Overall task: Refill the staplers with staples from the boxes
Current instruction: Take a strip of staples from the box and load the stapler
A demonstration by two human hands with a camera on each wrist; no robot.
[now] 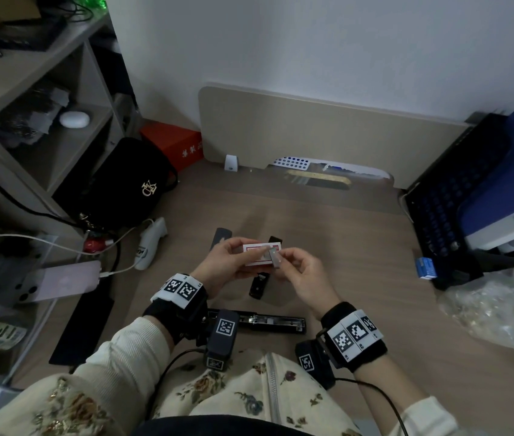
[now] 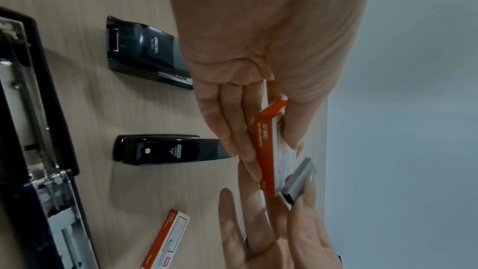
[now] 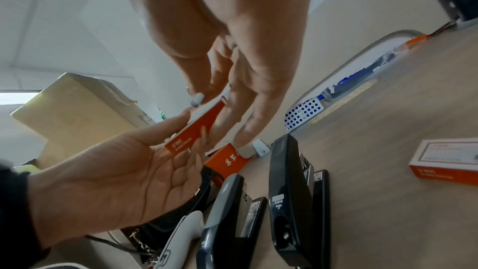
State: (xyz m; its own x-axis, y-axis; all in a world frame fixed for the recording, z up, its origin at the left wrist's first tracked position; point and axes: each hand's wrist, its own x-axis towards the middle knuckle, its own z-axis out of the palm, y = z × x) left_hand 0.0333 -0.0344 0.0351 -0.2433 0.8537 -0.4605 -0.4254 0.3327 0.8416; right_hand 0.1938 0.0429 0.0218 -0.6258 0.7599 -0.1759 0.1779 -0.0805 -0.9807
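Left hand comes down from the top, holding an orange staple box mid-frame. Right hand at the bottom pinches a staple strip, maybe just pulled out. Two black staplers lie left on the surface; second box at the bottom.

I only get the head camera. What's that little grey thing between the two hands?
Observer: The left wrist view shows it clearly: a strip of staples, pinched by the right hand beside the staple box that the left hand holds.
Operator: Is that the only box?
Observer: No. A second staple box lies flat on the table; your view doesn't show it.
Operator: Any brand on the staplers?
Observer: One black stapler reads "deli" on its top.
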